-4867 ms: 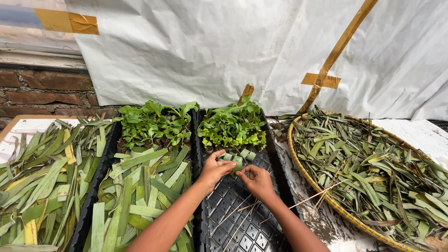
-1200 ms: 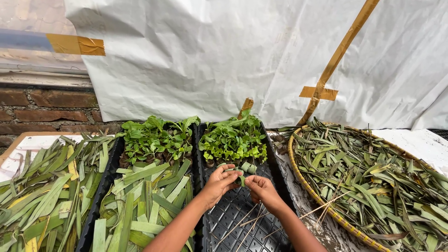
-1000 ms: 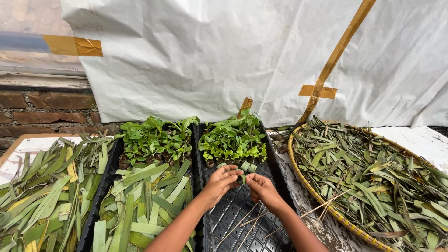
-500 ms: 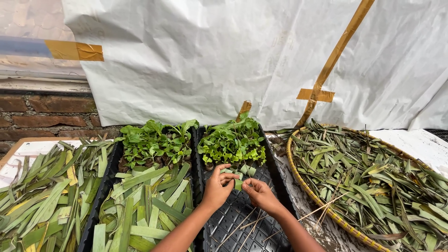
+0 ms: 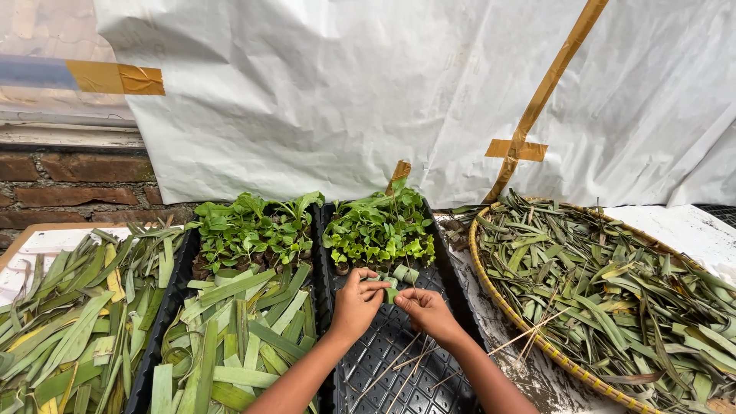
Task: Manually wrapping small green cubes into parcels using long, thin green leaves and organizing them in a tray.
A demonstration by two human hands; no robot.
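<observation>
Low in the middle of the head view, the left hand (image 5: 356,305) and right hand (image 5: 426,310) meet over a black seedling tray (image 5: 399,368), both pinching a small folded green leaf strip (image 5: 387,284) between fingertips. Thin sticks (image 5: 399,364) lie on the tray below. Seedlings (image 5: 381,228) fill its far end. Cut leaves (image 5: 238,337) cover the tray to the left; a woven basket (image 5: 529,330) of leaves sits at right.

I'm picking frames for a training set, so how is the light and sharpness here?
Head view: soft, even daylight, no hard shadows or glare; the white sheet is bright but not blown out. The left hand, right hand and folded leaf piece are sharp; edges bow slightly from the wide lens.
</observation>
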